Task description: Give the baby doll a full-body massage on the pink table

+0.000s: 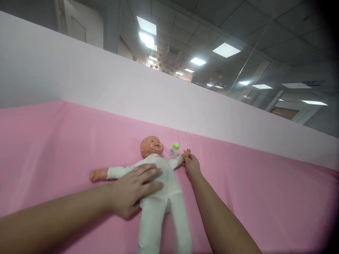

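A baby doll [169, 180] with a white cloth body lies on its back on the pink sheet [238, 190], head away from me and arms spread out. My left hand [137, 187] rests flat on the doll's torso, fingers stretched out and slightly blurred. At the doll's arm on the right side, my right hand [191, 165] pinches the wrist just below the small plastic hand. Between the doll's head and that arm stands a small clear bottle [174, 151] with a bright green cap and a printed label. The doll's feet are out of view at the bottom.
A plain white wall panel [159, 98] runs along the far side of the pink surface. Above it, glass shows a ceiling with lit panels [226, 50], and a door frame [83, 24] stands at the upper left.
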Demonstrator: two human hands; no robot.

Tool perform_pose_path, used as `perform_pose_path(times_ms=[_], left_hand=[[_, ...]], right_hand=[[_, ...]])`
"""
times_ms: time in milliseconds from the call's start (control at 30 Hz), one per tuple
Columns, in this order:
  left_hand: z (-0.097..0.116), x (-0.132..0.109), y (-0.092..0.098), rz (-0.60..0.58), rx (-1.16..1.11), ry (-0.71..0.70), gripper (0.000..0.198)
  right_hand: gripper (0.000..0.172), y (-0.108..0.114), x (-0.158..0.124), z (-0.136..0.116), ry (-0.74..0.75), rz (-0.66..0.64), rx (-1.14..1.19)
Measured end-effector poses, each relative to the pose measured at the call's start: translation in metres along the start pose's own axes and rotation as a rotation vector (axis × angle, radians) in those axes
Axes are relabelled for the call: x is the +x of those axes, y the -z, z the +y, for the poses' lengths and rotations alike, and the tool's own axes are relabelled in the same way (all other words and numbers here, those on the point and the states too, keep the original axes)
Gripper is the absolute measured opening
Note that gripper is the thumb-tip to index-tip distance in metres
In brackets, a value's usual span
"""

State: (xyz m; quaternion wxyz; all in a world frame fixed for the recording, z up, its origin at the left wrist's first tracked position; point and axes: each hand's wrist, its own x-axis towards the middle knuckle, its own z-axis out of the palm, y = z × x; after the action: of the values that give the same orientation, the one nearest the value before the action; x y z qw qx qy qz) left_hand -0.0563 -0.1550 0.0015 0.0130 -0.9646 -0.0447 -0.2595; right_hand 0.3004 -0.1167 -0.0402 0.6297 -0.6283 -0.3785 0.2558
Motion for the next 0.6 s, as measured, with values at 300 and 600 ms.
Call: perform_pose_path(times_ms=[300, 600], left_hand=[[0.047, 0.027, -0.005, 0.033, -0.13, -0.288, 0.061], [0.015, 0.013, -0.001, 0.169, -0.082, 0.028, 0.076]], right_hand=[[0.037, 0.005, 0.005, 0.002, 0.05, 0.024, -0.061], [0.051, -0.01, -0.041, -0.044, 0.409, 0.012, -0.137]])
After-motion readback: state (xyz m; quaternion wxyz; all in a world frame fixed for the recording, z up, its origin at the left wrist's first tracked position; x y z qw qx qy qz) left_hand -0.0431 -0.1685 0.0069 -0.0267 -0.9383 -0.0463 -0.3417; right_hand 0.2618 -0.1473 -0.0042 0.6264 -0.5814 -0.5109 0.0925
